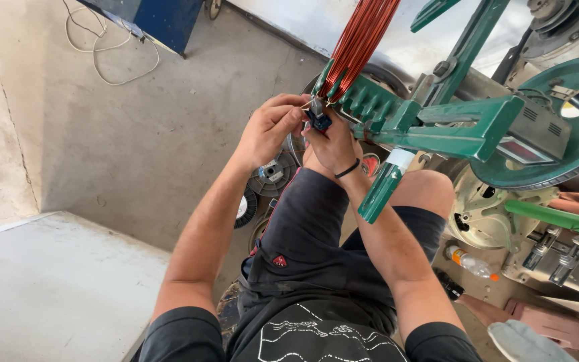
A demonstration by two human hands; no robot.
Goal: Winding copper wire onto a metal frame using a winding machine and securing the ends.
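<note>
My left hand (271, 129) and my right hand (333, 144) meet at the end of a green stepped coil former (363, 100) on a green winding machine (477, 127). Between the fingers of both hands sits a small tool with a blue handle (318, 119), pressed to the base of a bundle of copper wire (363, 37). The wire bundle rises from the former toward the top of the view. A black band circles my right wrist. I sit with my knees under the machine, in dark shorts.
A green crank handle (382, 188) hangs below the machine arm. Wire spools (273, 174) lie on the concrete floor by my knee. A plastic bottle (472, 263) lies at the right. A white cable (108, 53) trails at the top left, near a blue cabinet (162, 20).
</note>
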